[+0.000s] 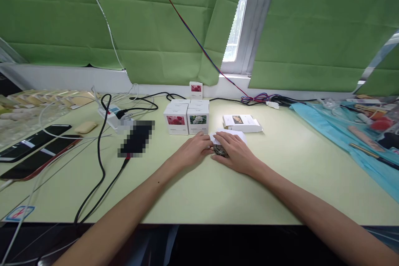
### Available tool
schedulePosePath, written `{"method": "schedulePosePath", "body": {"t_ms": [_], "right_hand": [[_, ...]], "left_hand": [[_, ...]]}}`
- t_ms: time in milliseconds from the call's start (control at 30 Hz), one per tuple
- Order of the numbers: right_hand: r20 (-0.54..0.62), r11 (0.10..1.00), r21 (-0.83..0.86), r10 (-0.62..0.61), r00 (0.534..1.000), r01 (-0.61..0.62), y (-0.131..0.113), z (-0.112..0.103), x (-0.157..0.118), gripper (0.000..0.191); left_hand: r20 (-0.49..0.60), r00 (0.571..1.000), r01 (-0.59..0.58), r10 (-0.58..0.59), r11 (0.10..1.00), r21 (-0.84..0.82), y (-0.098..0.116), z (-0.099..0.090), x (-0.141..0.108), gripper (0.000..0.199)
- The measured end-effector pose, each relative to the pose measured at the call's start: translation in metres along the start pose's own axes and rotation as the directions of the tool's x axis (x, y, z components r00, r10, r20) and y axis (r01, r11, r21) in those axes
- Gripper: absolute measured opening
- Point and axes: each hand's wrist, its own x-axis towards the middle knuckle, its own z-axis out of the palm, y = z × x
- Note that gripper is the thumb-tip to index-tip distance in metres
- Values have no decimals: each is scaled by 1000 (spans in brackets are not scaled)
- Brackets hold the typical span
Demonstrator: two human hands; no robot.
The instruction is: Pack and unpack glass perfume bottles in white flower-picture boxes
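Bare forearms (288,189), dark mottled metallic object (220,151)

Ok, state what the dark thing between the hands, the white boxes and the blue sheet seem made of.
Dark thing: possibly shiny metal, from its glints; too small to be sure.
White boxes: probably smooth card, with printed pictures and crisp edges.
Blue sheet: perhaps thin plastic or fabric; finish unclear, creased.

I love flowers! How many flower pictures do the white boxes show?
4: one each on the front left box, the front right box, the small box at the back and the box lying to the right. Hidden sides may have more.
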Motion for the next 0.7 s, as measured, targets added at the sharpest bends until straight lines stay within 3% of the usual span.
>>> {"method": "schedulePosePath", "body": {"t_ms": [233,467,700], "right_hand": [[-8,1000,17,6,1000,-6,-1,-2,1,63],[-3,999,-26,26,1000,-26,-3,-5,1,65],[7,995,-99,25,1000,-24,-1,-1,-1,46]], "left_hand": [[-17,995,-103,102,992,-67,-4,-17,-3,27],[-96,995,-47,36,992,-121,-13,-39,-13,25],[-123,991,42,-49,998,-54,-8,-45,-15,27]]}}
